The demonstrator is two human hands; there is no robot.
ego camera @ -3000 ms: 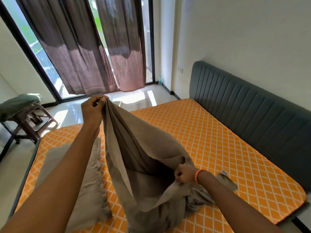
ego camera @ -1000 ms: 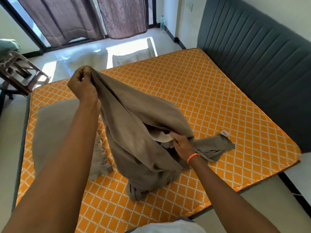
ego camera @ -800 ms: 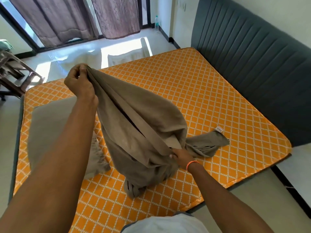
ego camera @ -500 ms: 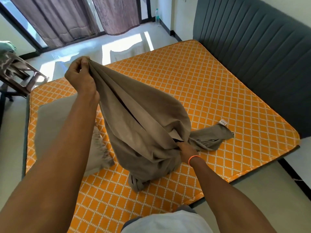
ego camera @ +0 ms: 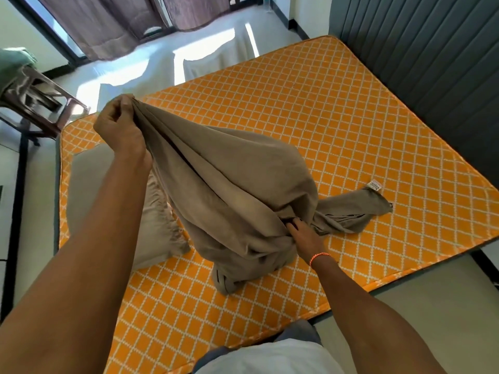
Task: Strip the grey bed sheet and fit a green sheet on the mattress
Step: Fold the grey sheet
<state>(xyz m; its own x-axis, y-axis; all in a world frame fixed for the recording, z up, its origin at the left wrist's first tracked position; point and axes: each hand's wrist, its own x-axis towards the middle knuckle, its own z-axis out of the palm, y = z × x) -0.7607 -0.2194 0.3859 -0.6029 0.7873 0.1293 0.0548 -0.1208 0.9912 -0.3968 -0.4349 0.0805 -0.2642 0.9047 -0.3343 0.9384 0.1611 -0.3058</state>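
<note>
Grey sheet (ego camera: 232, 184) already off, bunched mid orange mattress (ego camera: 337, 125), tagged corner trailing toward headboard side. Left hand (ego camera: 118, 128) pinched gathered edge, held high. Right hand (ego camera: 302, 233) dug into lower folds, fingers curled on cloth. Judged soft, light, limp, no slip; best taken at gathered hems.
</note>
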